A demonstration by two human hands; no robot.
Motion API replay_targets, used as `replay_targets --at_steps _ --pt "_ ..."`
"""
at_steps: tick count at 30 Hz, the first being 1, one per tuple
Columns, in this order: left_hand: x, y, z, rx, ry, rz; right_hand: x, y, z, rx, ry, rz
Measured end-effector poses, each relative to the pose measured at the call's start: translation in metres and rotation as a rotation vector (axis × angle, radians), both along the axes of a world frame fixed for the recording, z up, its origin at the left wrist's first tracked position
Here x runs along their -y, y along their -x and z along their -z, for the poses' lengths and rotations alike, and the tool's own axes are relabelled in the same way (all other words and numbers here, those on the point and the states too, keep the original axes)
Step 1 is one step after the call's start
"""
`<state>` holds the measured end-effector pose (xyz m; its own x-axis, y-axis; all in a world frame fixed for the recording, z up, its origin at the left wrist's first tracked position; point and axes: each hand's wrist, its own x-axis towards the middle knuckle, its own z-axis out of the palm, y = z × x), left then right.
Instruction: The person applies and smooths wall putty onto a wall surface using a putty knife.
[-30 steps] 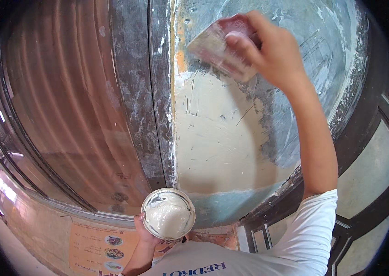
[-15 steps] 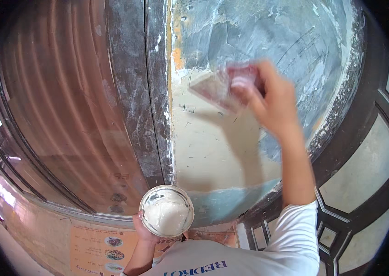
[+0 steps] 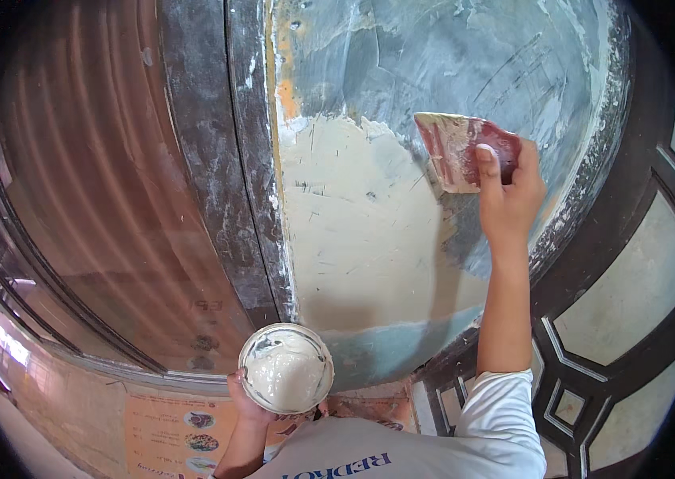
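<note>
My right hand grips a dark red putty spreader, thumb across its face, with pale paste smeared over its broad end. The spreader is at the upper right edge of a cream putty patch on the blue-grey wall; whether it touches the surface I cannot tell. Low in the view, my left hand holds a round bowl by its left side, some of the fingers hidden under it. White putty is heaped inside the bowl.
A dark wooden post borders the wall on the left, beside a brown reflective panel. To the right stands a dark framed lattice with pale panels. An orange printed sheet is at the lower left.
My right hand has swung the spreader rightward from over the cream patch to its right edge, and the blade has turned. The bowl in my left hand stays nearly in place.
</note>
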<state>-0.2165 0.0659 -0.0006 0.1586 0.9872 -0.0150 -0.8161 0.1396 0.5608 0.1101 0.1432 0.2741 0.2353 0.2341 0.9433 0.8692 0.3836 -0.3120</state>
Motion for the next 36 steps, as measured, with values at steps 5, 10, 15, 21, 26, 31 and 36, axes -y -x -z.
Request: replay_targets --at_steps 5,10,15,21,26,31,36 --pt "0.0 -0.001 0.003 -0.025 0.014 -0.013 0.01 0.032 0.067 0.472 0.267 -0.196" --pt "-0.001 -0.001 -0.001 -0.019 0.036 -0.021 -0.01 0.037 0.08 0.446 0.392 -0.038" --pt "0.006 0.003 0.0 0.003 0.036 -0.045 -0.001 0.009 0.016 -0.027 0.074 -0.031" --pt "0.007 0.003 -0.001 -0.003 0.062 -0.048 0.0 0.037 0.125 0.492 0.371 -0.214" --pt "0.006 0.008 0.005 -0.032 0.025 -0.097 -0.003 -0.005 0.129 0.024 0.293 -0.073" --pt "0.005 0.003 0.004 -0.054 0.07 -0.07 0.002 -0.028 0.1 -0.241 -0.021 -0.116" --pt "0.002 -0.005 0.0 -0.068 0.059 0.003 0.001 0.013 0.174 0.389 0.293 -0.147"
